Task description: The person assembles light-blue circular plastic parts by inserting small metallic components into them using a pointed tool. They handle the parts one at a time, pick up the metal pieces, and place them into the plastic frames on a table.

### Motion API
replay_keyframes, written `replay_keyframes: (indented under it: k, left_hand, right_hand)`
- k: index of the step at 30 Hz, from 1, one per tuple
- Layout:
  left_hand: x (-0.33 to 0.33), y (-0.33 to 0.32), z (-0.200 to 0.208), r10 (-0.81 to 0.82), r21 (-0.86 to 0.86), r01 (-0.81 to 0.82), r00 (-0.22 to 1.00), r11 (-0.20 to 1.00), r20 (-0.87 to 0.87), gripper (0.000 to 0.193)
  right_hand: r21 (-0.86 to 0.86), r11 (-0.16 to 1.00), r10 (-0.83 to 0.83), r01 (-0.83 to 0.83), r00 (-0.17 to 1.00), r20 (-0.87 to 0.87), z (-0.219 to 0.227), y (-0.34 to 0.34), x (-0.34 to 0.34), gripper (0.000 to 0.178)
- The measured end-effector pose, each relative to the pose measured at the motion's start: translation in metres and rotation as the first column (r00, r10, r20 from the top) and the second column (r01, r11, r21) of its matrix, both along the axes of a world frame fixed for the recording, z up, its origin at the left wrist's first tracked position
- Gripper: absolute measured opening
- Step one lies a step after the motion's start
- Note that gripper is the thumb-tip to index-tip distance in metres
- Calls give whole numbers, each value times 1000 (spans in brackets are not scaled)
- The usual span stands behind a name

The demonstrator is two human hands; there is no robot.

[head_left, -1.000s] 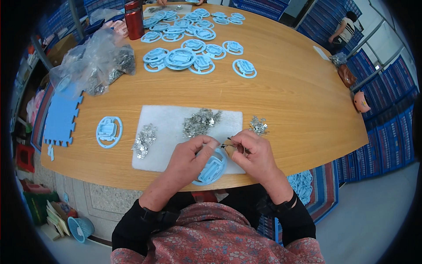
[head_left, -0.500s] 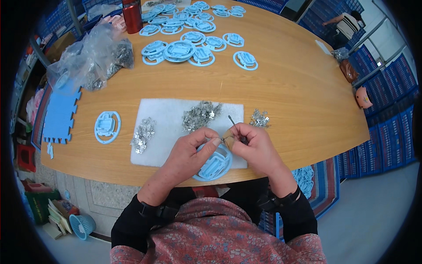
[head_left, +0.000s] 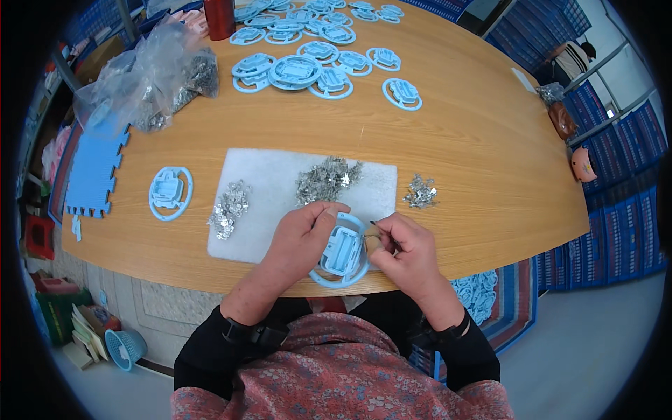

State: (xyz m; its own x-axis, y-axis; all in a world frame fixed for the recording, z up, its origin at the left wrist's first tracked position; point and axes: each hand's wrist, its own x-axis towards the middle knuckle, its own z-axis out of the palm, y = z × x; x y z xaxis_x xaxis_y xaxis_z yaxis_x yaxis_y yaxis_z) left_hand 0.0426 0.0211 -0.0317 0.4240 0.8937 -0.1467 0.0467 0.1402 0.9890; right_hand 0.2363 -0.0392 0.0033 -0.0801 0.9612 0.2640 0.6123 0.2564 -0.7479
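A light-blue plastic wheel-shaped piece [head_left: 343, 250] with a raised vehicle-like form inside its ring lies at the front edge of a white foam pad [head_left: 269, 164]. My left hand [head_left: 302, 236] curls over its upper left rim, thumb against forefinger. Over the right rim, my right hand [head_left: 408, 250] is closed in a pinch, with tan covers on its fingertips. A thin dark tool [head_left: 373, 222] pokes out of that hand, mostly hidden; whether a tiny metal part is pinched too cannot be made out. Small silvery metal parts [head_left: 325, 180] are heaped on the pad beyond my hands.
Two more metal-part heaps flank these, one on the pad's left [head_left: 229, 208], another on the table at right [head_left: 421, 191]. A single blue wheel piece [head_left: 170, 192] lies left; several [head_left: 295, 72] are piled far off. Plastic bags [head_left: 150, 84], a blue foam mat [head_left: 92, 171] and a red bottle [head_left: 220, 17] stand left.
My hands have parted; the right has moved slightly right and down to the wheel piece's right rim. The tool has tilted down, mostly out of sight. The view has shifted a little.
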Motion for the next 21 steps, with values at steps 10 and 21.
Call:
replay_keyframes:
  k: [10, 21]
  left_hand:
    - [2, 2, -4, -1, 109, 15, 992, 994, -124, 31]
    - [2, 3, -4, -9, 117, 24, 992, 993, -126, 32]
  right_hand:
    - [159, 981, 45, -111, 927, 373, -5, 3, -7, 25]
    - [79, 993, 59, -82, 965, 257, -5, -13, 3, 41]
